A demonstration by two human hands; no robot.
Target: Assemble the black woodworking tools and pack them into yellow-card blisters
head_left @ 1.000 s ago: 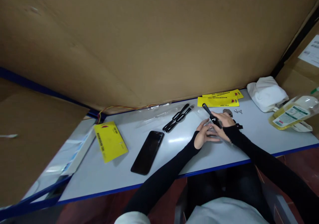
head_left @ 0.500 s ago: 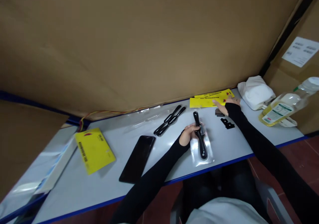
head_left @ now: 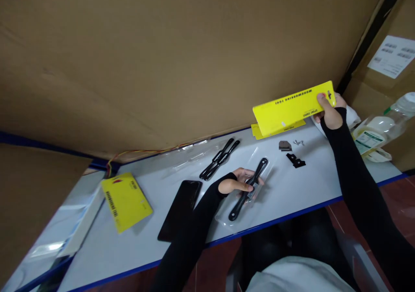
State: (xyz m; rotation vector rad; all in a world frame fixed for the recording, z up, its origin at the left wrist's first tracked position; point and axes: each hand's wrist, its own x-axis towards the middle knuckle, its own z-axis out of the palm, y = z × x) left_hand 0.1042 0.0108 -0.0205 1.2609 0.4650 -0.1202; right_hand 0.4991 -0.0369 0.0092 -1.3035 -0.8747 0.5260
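My left hand grips a black two-ended tool at its middle, together with a clear plastic blister under it, above the table's front part. My right hand pinches the right end of a yellow card, raised off the table. Below the raised card, more yellow card lies by the back wall. Small dark metal plates, silver screws or similar small pieces and black notched parts rest on the table between my hands.
Two black tools lie left of centre, near clear plastic packaging and a black phone-like slab. Another yellow card is at the left. A bottle and white cloth stand right. Cardboard rises behind.
My right hand has closed on a yellow card and lifted it up and to the right. The tool and blister in my left hand have turned and shifted slightly left. The silver pieces now show.
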